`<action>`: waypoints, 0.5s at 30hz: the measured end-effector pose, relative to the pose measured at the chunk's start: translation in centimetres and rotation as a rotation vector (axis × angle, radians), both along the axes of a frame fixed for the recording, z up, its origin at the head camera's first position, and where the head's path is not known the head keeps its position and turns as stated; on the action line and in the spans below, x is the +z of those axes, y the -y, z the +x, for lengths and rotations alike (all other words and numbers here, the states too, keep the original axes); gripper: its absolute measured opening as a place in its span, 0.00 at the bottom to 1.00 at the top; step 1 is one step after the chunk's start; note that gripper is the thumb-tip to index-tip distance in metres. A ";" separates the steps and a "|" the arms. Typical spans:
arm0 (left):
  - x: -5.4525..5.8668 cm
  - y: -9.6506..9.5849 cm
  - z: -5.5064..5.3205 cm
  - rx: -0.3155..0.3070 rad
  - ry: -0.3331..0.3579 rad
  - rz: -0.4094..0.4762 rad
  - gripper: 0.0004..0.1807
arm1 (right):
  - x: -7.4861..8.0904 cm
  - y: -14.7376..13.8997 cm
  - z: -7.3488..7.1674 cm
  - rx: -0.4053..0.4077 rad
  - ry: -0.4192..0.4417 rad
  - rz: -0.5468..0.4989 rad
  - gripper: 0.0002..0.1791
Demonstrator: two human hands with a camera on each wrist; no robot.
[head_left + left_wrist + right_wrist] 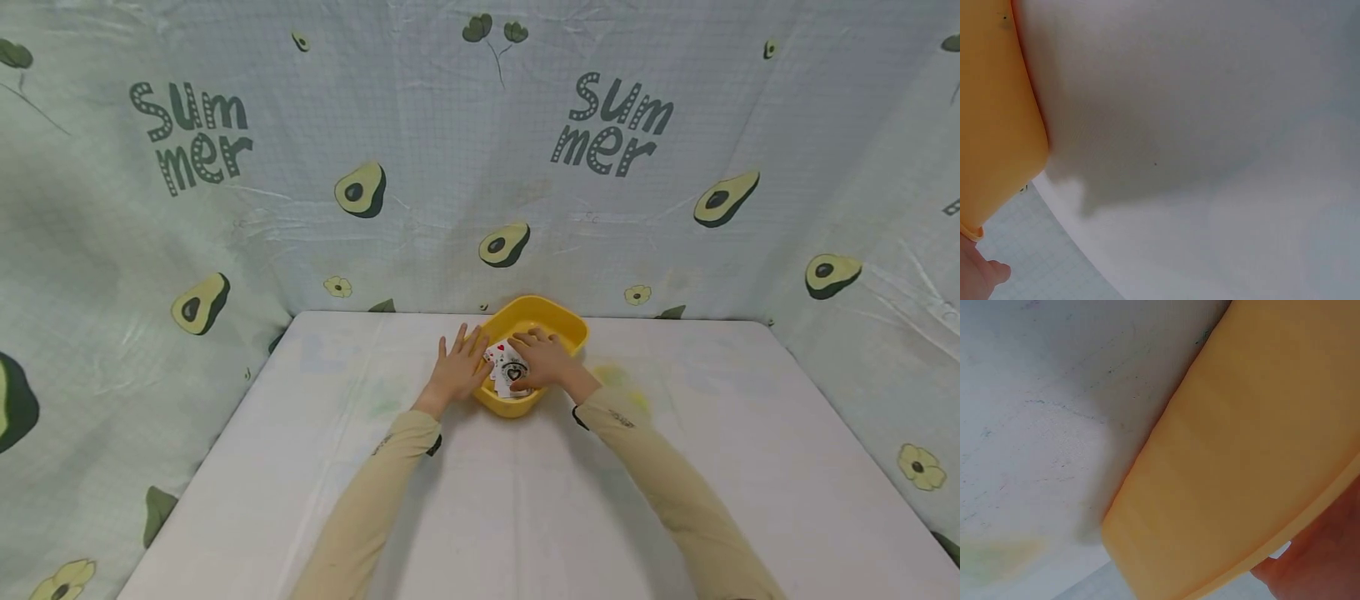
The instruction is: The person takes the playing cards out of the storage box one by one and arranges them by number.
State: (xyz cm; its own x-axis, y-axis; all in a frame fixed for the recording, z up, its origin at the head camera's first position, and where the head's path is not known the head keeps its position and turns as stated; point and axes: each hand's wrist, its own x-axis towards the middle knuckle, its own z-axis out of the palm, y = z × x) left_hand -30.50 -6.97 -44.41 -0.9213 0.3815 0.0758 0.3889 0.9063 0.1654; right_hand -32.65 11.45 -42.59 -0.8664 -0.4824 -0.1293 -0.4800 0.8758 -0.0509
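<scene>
A yellow plastic basin (570,327) stands near the far edge of the table, with several playing cards (504,367) inside it. One card shows a red heart, another a black heart emblem. My left hand (456,371) is at the basin's left rim, its fingers straight and spread. From the right, my right hand (546,360) reaches over the rim above the cards, thumb apart from the fingers. Up close, the left wrist view shows the basin's outer wall (997,112) and a little of the hand. The right wrist view shows the wall (1229,444) too; the fingertips are hidden there.
The white table (517,500) carries faint yellow and green stains right of the basin. Behind it hangs a pale cloth (435,108) printed with avocados and lettering, which continues along both sides. The basin's far rim comes close to this cloth.
</scene>
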 end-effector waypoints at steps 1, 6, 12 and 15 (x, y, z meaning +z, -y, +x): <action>0.0 0.0 0.0 0.000 -0.002 0.000 0.30 | 0.0 0.1 -0.1 -0.005 0.009 0.008 0.48; 0.1 -0.1 0.0 -0.001 -0.002 -0.010 0.30 | 0.0 0.4 -0.3 -0.046 0.070 0.035 0.51; 0.1 -0.1 0.1 0.000 -0.003 -0.017 0.30 | -0.3 0.7 -0.5 -0.089 0.124 0.052 0.53; 0.1 0.0 0.1 0.002 -0.007 -0.022 0.30 | -0.4 0.8 -0.6 -0.089 0.125 0.062 0.53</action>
